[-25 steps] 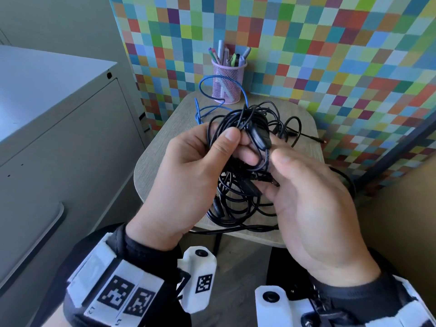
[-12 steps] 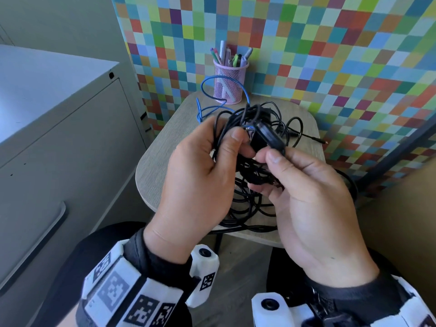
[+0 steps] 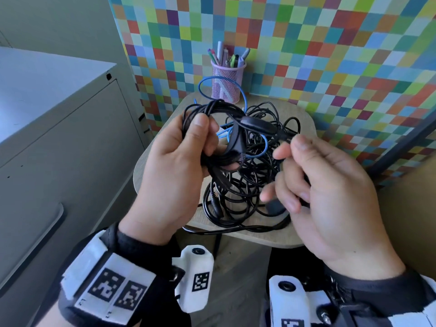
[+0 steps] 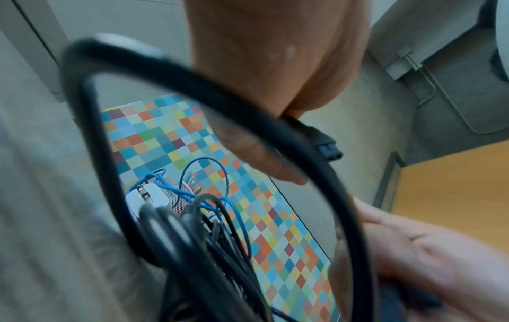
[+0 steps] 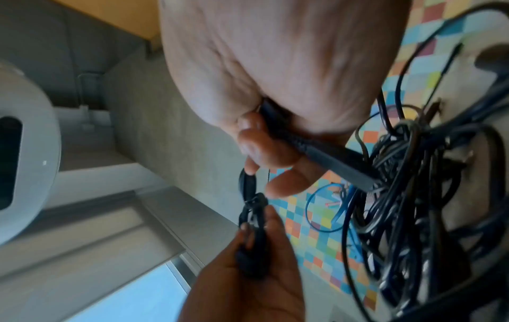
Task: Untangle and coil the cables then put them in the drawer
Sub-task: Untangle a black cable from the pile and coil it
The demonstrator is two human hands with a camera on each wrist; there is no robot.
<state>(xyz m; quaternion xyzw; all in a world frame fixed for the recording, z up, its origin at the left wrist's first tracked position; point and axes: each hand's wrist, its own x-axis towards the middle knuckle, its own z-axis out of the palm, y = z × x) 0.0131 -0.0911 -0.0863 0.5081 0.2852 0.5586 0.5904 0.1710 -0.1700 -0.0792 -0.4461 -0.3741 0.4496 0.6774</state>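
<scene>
Big grey cabinet (image 3: pixel 59 142) off to the left of the fingers, drawer front shut, handle low down. Small round worktop (image 3: pixel 165 128) straight below both hands, pink pen cup (image 3: pixel 227 81) at its far edge.

Black cables (image 3: pixel 243 185) mostly heaped on the worktop, under and just beyond the fingers, blue cable (image 3: pixel 244 97) threaded through the far side. Nothing coiled yet.

Left hand (image 3: pixel 174 166) curled round a bunch of black loops, thumb pressed on top, holding them up off the heap. Right hand (image 3: pixel 330 192) now pulled apart from the left, where half a second ago the two were bunched together over the same knot. Right fingers (image 3: pixel 283 152) pinching a thin black lead near the tips, and in the right wrist view a braided plug end (image 5: pixel 330 156) tucked in the palm under curled fingers.

In-line black pod (image 3: pixel 257 125) now strung out between the two hands, not buried in the clump like before.

Looks like one strand getting teased free, so still early untangling. Likely snag risk where the blue cable crosses the black loops.
</scene>
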